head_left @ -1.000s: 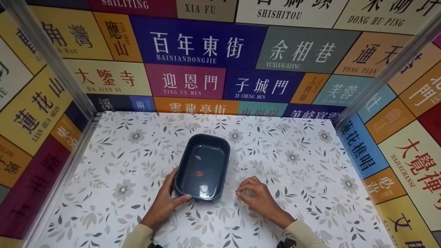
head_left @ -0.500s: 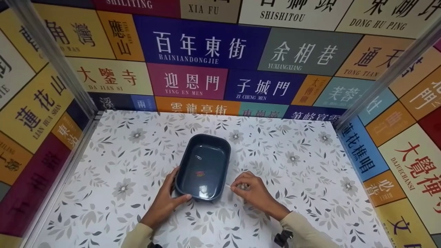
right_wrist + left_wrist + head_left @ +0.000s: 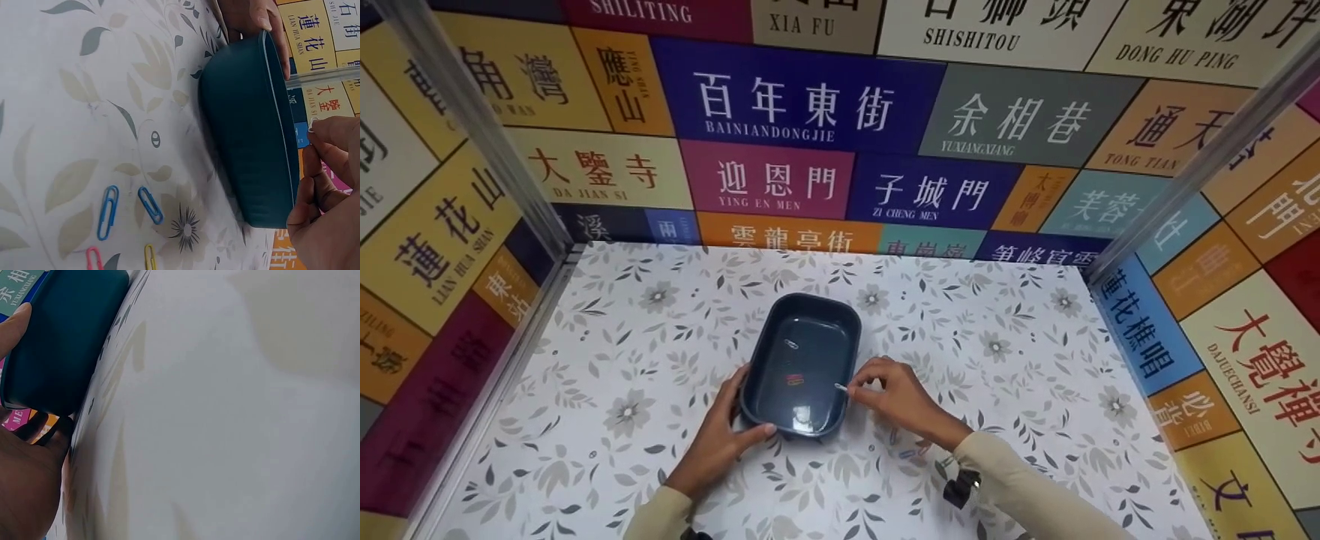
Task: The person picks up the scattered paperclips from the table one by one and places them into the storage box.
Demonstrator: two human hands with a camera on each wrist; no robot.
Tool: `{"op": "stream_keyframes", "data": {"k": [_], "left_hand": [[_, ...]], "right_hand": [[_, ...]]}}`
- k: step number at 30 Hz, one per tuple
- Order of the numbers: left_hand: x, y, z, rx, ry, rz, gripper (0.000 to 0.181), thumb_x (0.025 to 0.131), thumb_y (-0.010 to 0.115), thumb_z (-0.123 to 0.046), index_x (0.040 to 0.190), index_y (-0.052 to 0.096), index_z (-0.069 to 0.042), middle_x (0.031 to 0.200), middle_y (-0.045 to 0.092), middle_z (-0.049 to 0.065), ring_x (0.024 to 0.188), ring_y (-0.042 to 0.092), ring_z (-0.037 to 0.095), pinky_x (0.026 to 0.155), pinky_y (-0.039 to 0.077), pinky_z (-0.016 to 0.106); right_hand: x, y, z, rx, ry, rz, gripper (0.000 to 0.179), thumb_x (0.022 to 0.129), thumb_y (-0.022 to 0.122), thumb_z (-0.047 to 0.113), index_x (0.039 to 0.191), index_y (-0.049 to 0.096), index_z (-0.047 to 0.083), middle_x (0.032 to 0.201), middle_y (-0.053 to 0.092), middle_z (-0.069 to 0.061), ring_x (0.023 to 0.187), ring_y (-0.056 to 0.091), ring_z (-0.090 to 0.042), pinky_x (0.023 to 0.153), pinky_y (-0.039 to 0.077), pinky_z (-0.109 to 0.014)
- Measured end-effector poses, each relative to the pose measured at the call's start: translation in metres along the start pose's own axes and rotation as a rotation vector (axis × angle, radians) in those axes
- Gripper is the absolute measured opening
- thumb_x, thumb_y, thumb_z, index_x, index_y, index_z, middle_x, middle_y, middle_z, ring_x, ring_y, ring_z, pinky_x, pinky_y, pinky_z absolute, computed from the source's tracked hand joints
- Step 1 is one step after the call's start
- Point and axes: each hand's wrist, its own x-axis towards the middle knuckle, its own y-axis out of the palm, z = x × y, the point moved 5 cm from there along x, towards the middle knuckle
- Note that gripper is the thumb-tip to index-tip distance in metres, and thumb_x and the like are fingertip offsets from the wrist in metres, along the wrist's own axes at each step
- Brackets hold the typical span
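Observation:
A dark blue plastic tub [image 3: 821,349] stands on the table in the head view. My left hand [image 3: 716,442] holds its near left corner, thumb on the front rim and fingers along the side. Over the tub's right rim, my right hand [image 3: 896,394] pinches a white paper clip [image 3: 841,387] between thumb and forefinger. Inside the tub lie another white paper clip [image 3: 791,344] and a small red and yellow cluster of paper clips [image 3: 795,379]. The right wrist view shows the tub's outer wall [image 3: 242,118] beside that hand.
On the table right of the tub lie several loose paper clips, among them a large blue one [image 3: 108,211], a smaller blue one [image 3: 151,206], a pink one [image 3: 94,260] and a yellow one [image 3: 149,257]. Sign-printed walls [image 3: 795,90] enclose the flower-patterned tabletop [image 3: 660,360].
My right hand has moved left and away from me, bringing the white paper clip from beside the tub to over its right rim. My left hand has stayed on the tub.

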Motion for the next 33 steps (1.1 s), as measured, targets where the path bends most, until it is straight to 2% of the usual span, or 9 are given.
{"op": "stream_keyframes", "data": {"k": [5, 10, 19, 28, 33], "left_hand": [[0.001, 0.0, 0.0, -0.022, -0.037, 0.009, 0.112, 0.088, 0.094, -0.014, 0.177, 0.025, -0.021, 0.179, 0.028, 0.008, 0.165, 0.03, 0.033, 0.135, 0.022, 0.052], [0.001, 0.0, 0.0, -0.011, -0.033, 0.002, 0.113, 0.088, 0.094, -0.014, 0.177, 0.025, -0.02, 0.179, 0.029, 0.01, 0.164, 0.032, 0.034, 0.134, 0.022, 0.053], [0.001, 0.0, 0.003, 0.011, -0.002, 0.003, 0.113, 0.088, 0.094, -0.015, 0.177, 0.025, -0.015, 0.179, 0.03, 0.012, 0.165, 0.029, 0.034, 0.134, 0.023, 0.052], [0.001, 0.0, 0.002, 0.019, -0.001, 0.001, 0.113, 0.089, 0.093, -0.013, 0.177, 0.024, -0.016, 0.179, 0.029, 0.011, 0.165, 0.029, 0.032, 0.134, 0.024, 0.05], [0.0, 0.001, 0.002, 0.009, -0.023, 0.013, 0.113, 0.089, 0.093, -0.016, 0.178, 0.023, -0.02, 0.178, 0.03, 0.008, 0.164, 0.031, 0.032, 0.134, 0.023, 0.051]], "right_hand": [[0.012, 0.002, -0.002, 0.007, 0.066, 0.051, 0.006, 0.097, 0.083, 0.009, 0.095, 0.088, 0.012, 0.094, 0.076, -0.001, 0.088, 0.065, -0.018, 0.078, 0.051, -0.034], [0.023, 0.004, -0.002, -0.014, 0.088, 0.079, 0.006, 0.097, 0.083, 0.012, 0.095, 0.088, 0.011, 0.091, 0.074, 0.001, 0.084, 0.06, -0.008, 0.075, 0.045, -0.026], [0.036, 0.012, 0.001, -0.031, 0.079, 0.122, 0.007, 0.097, 0.082, 0.008, 0.094, 0.088, 0.009, 0.089, 0.077, 0.0, 0.082, 0.062, -0.007, 0.074, 0.047, -0.024], [0.05, 0.021, 0.002, -0.041, 0.072, 0.169, 0.006, 0.096, 0.082, 0.007, 0.093, 0.087, 0.003, 0.089, 0.076, -0.004, 0.081, 0.062, -0.004, 0.075, 0.051, -0.021], [0.056, 0.02, 0.004, -0.099, 0.063, 0.174, 0.006, 0.095, 0.083, 0.006, 0.093, 0.087, 0.003, 0.087, 0.074, -0.002, 0.081, 0.059, -0.003, 0.076, 0.05, -0.022]]}}
